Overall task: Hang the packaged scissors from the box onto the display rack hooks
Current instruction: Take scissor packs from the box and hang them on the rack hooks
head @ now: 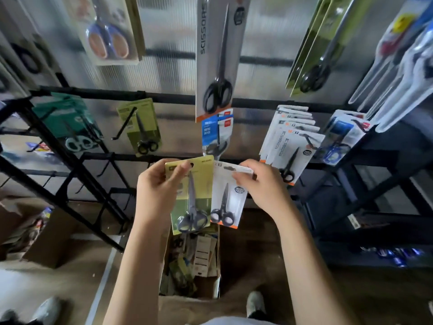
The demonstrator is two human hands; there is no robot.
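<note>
the left hand (161, 184) pinches the top of a yellow-green scissors pack (191, 195), thumb across the front of the card and fingers curled behind it, so the pack hangs upright below the grip. just beside it, the right hand (262, 186) grips the top edge of a white scissors pack (228, 198), fingers folded over the card near its hang slot. the two cards touch or overlap along their inner edges, the yellow-green one in front. directly below both hands sits the open cardboard box (216, 285) on the floor, more packaged scissors lying jumbled inside. above and beyond the hands stands the display rack (164, 97), its black bars carrying hooks: up and to the left of the left hand a matching yellow-green pack (144, 127) hangs beside a bare hook (124, 125), and up and to the right of the right hand a row of white packs (293, 146) hangs on its own hook. judging from this, both packs are lifted but not yet hung, and each appears to have a matching hook on its own side. the risks lie in the handling: with the cards overlapping, pulling one away could drag or twist the other out of its pinch and drop it back into the box; the right fingers seem to cover the white card's slot, which would block the hook until the grip shifts; and reaching for either hook with both hands full leaves no spare hand to steady the packs already hanging, so a nudge could knock them off.
</note>
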